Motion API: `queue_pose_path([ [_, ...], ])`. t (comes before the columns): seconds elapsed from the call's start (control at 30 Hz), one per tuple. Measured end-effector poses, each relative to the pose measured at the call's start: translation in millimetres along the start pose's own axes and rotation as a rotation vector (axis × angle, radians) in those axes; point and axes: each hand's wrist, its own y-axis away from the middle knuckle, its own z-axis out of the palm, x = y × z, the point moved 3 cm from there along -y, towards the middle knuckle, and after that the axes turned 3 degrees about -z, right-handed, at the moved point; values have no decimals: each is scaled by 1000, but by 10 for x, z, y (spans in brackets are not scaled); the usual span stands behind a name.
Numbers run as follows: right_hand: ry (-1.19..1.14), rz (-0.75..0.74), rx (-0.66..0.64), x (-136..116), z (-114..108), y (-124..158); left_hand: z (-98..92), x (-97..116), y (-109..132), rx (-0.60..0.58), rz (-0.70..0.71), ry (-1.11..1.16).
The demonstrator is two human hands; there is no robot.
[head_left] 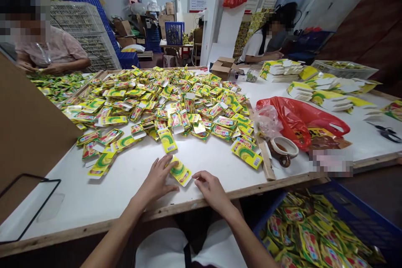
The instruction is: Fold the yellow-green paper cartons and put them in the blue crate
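Observation:
A small flat yellow-and-green carton (181, 171) lies on the white tabletop between my hands, its white end flap toward the right. My left hand (157, 179) touches the carton's left side with its fingertips; the thumb stands apart, so the hand is open. My right hand (212, 190) is just right of the flap, fingers bent and thumb slightly apart, with nothing visible in them. Another yellow carton (167, 140) lies just beyond, at the front of a large heap of similar cartons (188, 109), several with flaps open.
A wooden strip (266, 161) edges the heap on the right. Beyond it are a brown mug (284, 150) and a red plastic bag (292, 117). A blue crate (354, 205) of green-yellow packets stands below right. Brown cardboard (34, 134) rises at left. Co-workers sit across the table.

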Motion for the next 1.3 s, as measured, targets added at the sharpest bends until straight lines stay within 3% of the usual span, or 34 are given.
queue_pose_path([
  [0.1, -11, -26, 40, -4, 9, -9, 18, 67, -123, 47, 87, -49],
  [0.3, -8, -10, 161, 20, -124, -16, -68, 213, -428, -64, 75, 86],
  [0.47, -105, 30, 381, 33, -280, 22, -112, 411, -408, -28, -174, 738],
  [0.57, -259, 17, 322, 43, -205, 35, -7, 645, -246, -55, -244, 1051],
  [0.67, -349, 25, 282, 70, -103, 53, 88, 788, -102, -28, -310, 1188],
  [0.77, -343, 17, 262, 80, -73, 58, 117, 785, -30, 46, -357, 1218],
  [0.9, -246, -26, 137, 25, -111, -34, 122, 711, -35, -12, -345, 1115],
  [0.97, -178, -45, 93, -4, -131, -122, 120, 676, -64, 17, -350, 1067],
  [1.13, -171, -70, 146, -5, -134, -308, 136, 663, -145, 214, -374, 1121],
  [1.3, -195, -105, 94, -20, -128, -275, 133, 718, -163, 210, -404, 1134],
])
